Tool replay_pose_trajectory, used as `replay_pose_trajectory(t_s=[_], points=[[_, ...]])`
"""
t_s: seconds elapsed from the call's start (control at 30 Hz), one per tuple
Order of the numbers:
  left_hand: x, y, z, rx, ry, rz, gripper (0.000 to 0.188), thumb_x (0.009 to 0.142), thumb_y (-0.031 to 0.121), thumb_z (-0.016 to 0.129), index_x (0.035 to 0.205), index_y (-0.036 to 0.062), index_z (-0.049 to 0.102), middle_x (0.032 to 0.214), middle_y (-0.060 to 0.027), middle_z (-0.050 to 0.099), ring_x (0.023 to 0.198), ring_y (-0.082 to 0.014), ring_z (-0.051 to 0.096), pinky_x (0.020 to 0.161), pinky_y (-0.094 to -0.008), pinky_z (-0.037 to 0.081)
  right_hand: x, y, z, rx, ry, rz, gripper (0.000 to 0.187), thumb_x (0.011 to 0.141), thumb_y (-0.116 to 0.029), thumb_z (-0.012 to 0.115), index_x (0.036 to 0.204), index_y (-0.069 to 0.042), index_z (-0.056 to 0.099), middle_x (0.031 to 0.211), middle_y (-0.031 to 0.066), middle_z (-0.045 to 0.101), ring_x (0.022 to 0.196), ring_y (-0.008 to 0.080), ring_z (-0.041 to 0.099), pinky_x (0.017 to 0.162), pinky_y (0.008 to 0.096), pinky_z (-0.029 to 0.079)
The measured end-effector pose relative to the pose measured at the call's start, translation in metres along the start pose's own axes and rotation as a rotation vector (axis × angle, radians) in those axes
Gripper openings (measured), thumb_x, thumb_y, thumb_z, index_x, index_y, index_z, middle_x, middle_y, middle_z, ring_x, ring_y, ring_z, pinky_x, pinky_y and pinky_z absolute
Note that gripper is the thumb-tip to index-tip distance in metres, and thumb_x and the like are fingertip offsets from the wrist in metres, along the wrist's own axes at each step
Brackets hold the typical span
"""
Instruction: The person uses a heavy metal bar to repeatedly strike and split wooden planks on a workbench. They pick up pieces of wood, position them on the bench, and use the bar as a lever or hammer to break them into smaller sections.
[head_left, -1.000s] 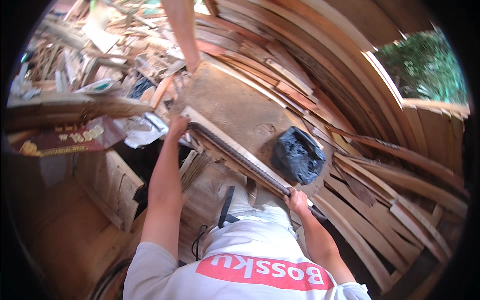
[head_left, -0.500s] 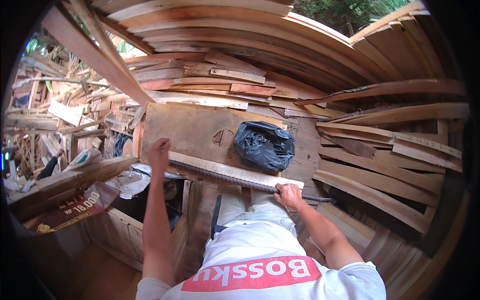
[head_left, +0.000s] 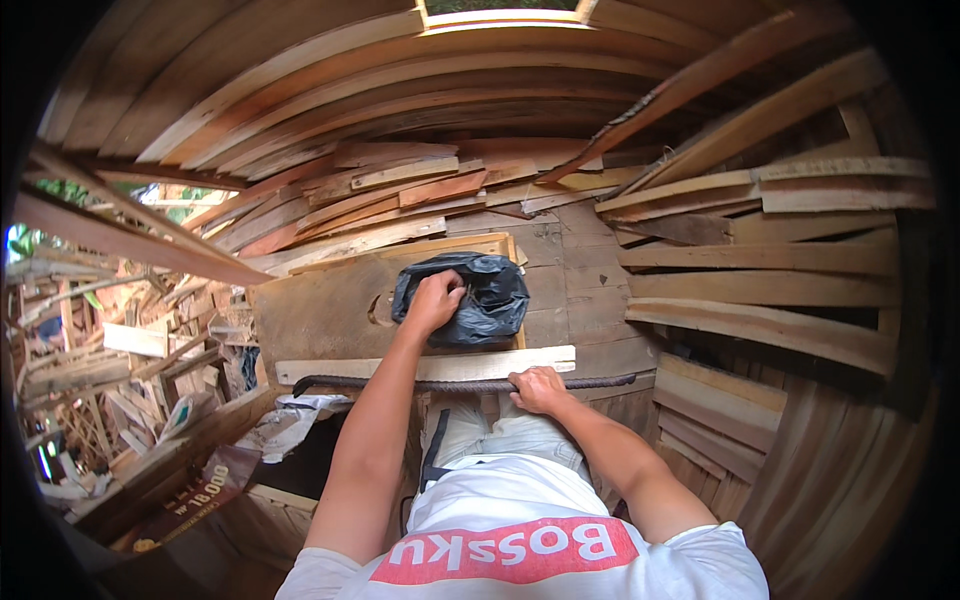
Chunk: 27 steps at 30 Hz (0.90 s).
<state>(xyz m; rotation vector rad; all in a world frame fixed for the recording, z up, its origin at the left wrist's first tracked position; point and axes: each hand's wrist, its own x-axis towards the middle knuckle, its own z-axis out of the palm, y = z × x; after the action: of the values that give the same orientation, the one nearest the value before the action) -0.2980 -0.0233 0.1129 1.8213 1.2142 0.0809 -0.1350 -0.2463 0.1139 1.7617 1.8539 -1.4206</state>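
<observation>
My right hand (head_left: 538, 390) is wrapped round a dark ridged metal bar (head_left: 450, 386) with a bent left end. The bar lies crosswise in front of my lap, along the near edge of a pale wooden plank (head_left: 330, 368). Over the opening of a crumpled black plastic bag (head_left: 495, 305), my left hand (head_left: 437, 300) has its fingers curled together. What they hold, if anything, cannot be made out. The hand hides part of the bag's inside. Bag and plank rest on a brown wooden board (head_left: 320, 310) with a hole beside the bag.
Stacked offcuts (head_left: 420, 180) lie beyond the board, below a slatted plank wall. Slatted boards (head_left: 760, 290) stand on the right. At the left are a whitish torn sack (head_left: 290, 425), a dark red printed sheet (head_left: 200, 490) and a heap of scrap wood (head_left: 130, 350).
My left hand has moved right, from the plank's left end to the black bag. My right hand keeps its grip on the bar, which now lies more level. The view has turned.
</observation>
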Motion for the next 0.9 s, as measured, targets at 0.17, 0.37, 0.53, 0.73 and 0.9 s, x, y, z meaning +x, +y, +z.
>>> replay_pose_trajectory(t_s=[0.17, 0.37, 0.53, 0.73, 0.9], points=[[0.006, -0.013, 0.004, 0.217, -0.249, -0.105, 0.022, 0.082, 0.017, 0.059, 0.087, -0.0021, 0.068, 0.09, -0.0241, 0.066, 0.091, -0.0409, 0.063, 0.081, -0.0457, 0.049, -0.001, 0.008, 0.006, 0.026, 0.016, -0.041, 0.029, 0.079, -0.03, 0.063, 0.099, -0.009, 0.067, 0.095, 0.0172, 0.069, 0.098, 0.0322, 0.065, 0.088, 0.0441, 0.048], [-0.01, -0.007, 0.019, 0.455, -0.058, -0.018, 0.04, 0.09, 0.035, 0.058, 0.114, 0.003, 0.059, 0.102, -0.0213, 0.067, 0.097, -0.0373, 0.063, 0.086, -0.0467, 0.047, -0.003, 0.011, 0.005, 0.07, -0.011, -0.049, 0.03, 0.079, -0.028, 0.06, 0.099, -0.007, 0.067, 0.103, 0.0158, 0.068, 0.105, 0.0299, 0.062, 0.093, 0.0423, 0.044], [-0.031, 0.022, 0.003, 0.568, -0.282, -0.06, 0.04, 0.09, 0.039, 0.058, 0.108, 0.0026, 0.062, 0.093, -0.0216, 0.067, 0.091, -0.037, 0.063, 0.08, -0.046, 0.047, 0.0, 0.015, 0.008, 0.056, 0.008, -0.065, 0.029, 0.078, -0.025, 0.058, 0.099, -0.007, 0.067, 0.103, 0.0168, 0.068, 0.105, 0.0304, 0.062, 0.093, 0.0423, 0.044], [-0.097, 0.01, -0.009, 0.344, 0.364, 0.294, 0.029, 0.083, 0.008, 0.065, 0.11, 0.0008, 0.059, 0.121, -0.0196, 0.053, 0.109, -0.0389, 0.051, 0.094, -0.0451, 0.041, 0.009, 0.012, 0.039, 0.07, 0.079, -0.037, 0.025, 0.076, -0.025, 0.059, 0.091, -0.007, 0.069, 0.097, 0.0176, 0.069, 0.098, 0.0309, 0.065, 0.087, 0.0442, 0.048], [-0.156, -0.039, -0.011, 0.296, 0.411, 0.272, 0.03, 0.08, -0.001, 0.061, 0.11, 0.0015, 0.058, 0.106, -0.0195, 0.057, 0.105, -0.0391, 0.053, 0.091, -0.0446, 0.042, -0.021, -0.006, 0.025, 0.098, 0.141, -0.001, 0.024, 0.075, -0.025, 0.06, 0.09, -0.008, 0.069, 0.097, 0.0164, 0.069, 0.099, 0.031, 0.065, 0.087, 0.0436, 0.049]])
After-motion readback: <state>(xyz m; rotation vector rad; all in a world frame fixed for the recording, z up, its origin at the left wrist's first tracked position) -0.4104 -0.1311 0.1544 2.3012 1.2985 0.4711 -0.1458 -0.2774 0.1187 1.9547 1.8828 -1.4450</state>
